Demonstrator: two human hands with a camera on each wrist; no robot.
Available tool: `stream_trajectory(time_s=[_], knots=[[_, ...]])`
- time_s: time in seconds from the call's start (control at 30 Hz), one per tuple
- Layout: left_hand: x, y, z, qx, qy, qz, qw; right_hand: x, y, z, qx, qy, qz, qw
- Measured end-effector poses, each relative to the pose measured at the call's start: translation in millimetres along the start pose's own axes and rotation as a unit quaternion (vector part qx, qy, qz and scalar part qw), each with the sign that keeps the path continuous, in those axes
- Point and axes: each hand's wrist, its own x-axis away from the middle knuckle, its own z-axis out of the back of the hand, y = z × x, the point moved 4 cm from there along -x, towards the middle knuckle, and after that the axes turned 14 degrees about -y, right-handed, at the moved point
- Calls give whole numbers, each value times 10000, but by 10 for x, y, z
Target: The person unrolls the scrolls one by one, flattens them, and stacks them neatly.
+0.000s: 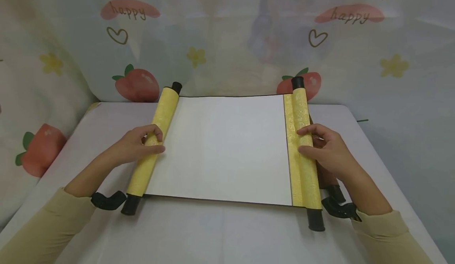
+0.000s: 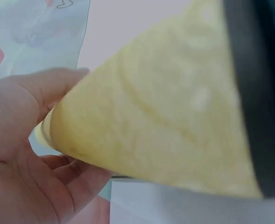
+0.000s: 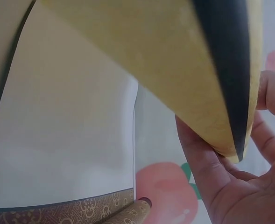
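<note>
A hanging scroll of blank white paper lies partly unrolled between two yellow brocade rolls with black end knobs. At its left, my left hand grips the yellow left roll, fingers and thumb around it. My right hand holds the yellow right roll at about mid-length. In the left wrist view, the left hand curls about the roll's far part. In the right wrist view, the right hand has thumb and fingers on either side of the yellow roll.
Partly hidden beneath the right hand is a brown roll with a dark end. A brown patterned band borders white paper in the right wrist view. The white-covered table meets a fruit-printed backdrop.
</note>
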Motion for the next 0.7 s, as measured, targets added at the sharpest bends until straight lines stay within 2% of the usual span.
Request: stream_trajectory(time_s=[0.2,0.7], knots=[[-20,-46,14,-126,-9,39,9999,4,3,-11,-21,-6,-33,10000],[15,36,22,-123,-37,0,9999,34,2,4,-21,6,-32,10000]])
